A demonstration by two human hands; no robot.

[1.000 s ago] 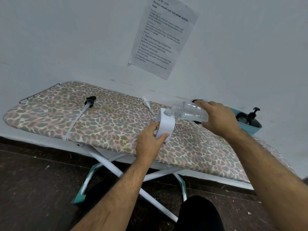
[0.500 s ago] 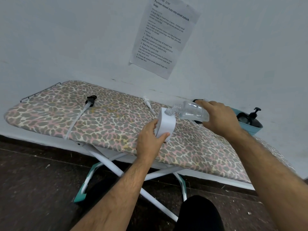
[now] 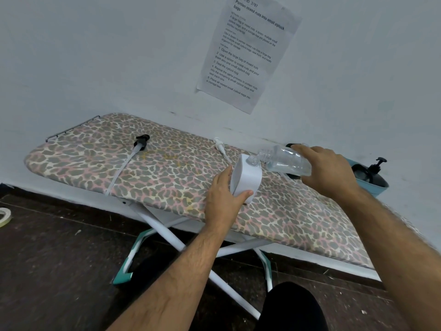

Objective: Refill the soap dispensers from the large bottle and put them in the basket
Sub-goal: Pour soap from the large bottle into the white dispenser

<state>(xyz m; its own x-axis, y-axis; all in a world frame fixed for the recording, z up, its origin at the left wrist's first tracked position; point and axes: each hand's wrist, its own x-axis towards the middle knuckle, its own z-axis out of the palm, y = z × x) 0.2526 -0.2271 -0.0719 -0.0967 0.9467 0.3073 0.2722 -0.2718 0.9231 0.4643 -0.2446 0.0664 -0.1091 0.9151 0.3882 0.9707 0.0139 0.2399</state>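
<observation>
My left hand (image 3: 223,201) is wrapped around the white, flat-sided plastic soap dispenser (image 3: 247,179), thumb across its near face and fingers behind it, holding it upright on the leopard-print ironing board (image 3: 167,177). Its clear threaded neck is open at the top. My right hand (image 3: 327,172) grips the base end of the large clear plastic bottle (image 3: 285,161), fingers closed over it, and has it tipped nearly horizontal so that its open mouth sits just above and beside the dispenser's neck. A shallow pool of clear liquid lies along the lower side of the bottle (I cannot tell whether any is flowing across).

Further back on the board, near the wall, lies a white pump head with its tube (image 3: 220,149), and well to the left lies a black pump head on a long white tube (image 3: 140,142) that runs toward the board's near edge. At the far right end sits the teal plastic basket (image 3: 379,188), with a black pump dispenser (image 3: 373,169) standing in it. A printed paper sheet (image 3: 248,51) is stuck to the white wall above the board. The board's white crossed legs with teal feet (image 3: 124,277) stand on the dark floor.
</observation>
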